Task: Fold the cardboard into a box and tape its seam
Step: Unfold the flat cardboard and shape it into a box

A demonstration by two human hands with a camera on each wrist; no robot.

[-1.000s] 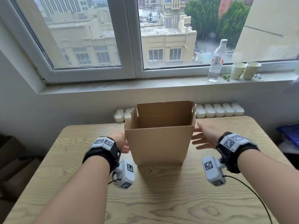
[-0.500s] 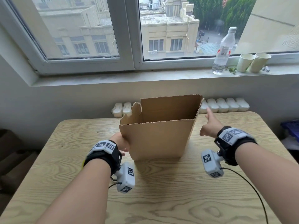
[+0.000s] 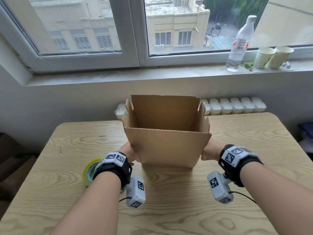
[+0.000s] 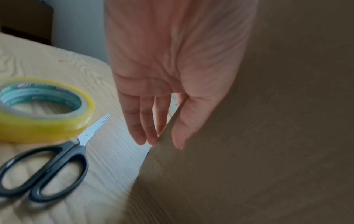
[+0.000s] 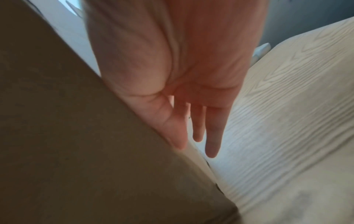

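A brown cardboard box [image 3: 167, 146] stands upright near the middle of the wooden table [image 3: 169, 200], its top flaps up and open. My left hand [image 3: 131, 152] holds its lower left corner. In the left wrist view the left hand [image 4: 164, 136] has its thumb on the near face of the box [image 4: 268, 136] and straight fingers [image 4: 141, 121] along the side. My right hand [image 3: 209, 153] is on the lower right corner. In the right wrist view the right hand [image 5: 197, 145] lays its thumb along the box [image 5: 76, 136], with its fingers straight. A yellow tape roll [image 3: 88, 173] lies under my left wrist.
Black-handled scissors [image 4: 47, 169] lie beside the tape roll [image 4: 44, 109] on the table's left part. A water bottle [image 3: 240, 43] and two paper cups [image 3: 264, 56] stand on the windowsill. A white radiator [image 3: 233, 106] runs behind the table's far edge.
The box has come closer to me and squared up. My right hand dropped from the upper right flap to the lower right corner. The left hand stayed at the lower left.
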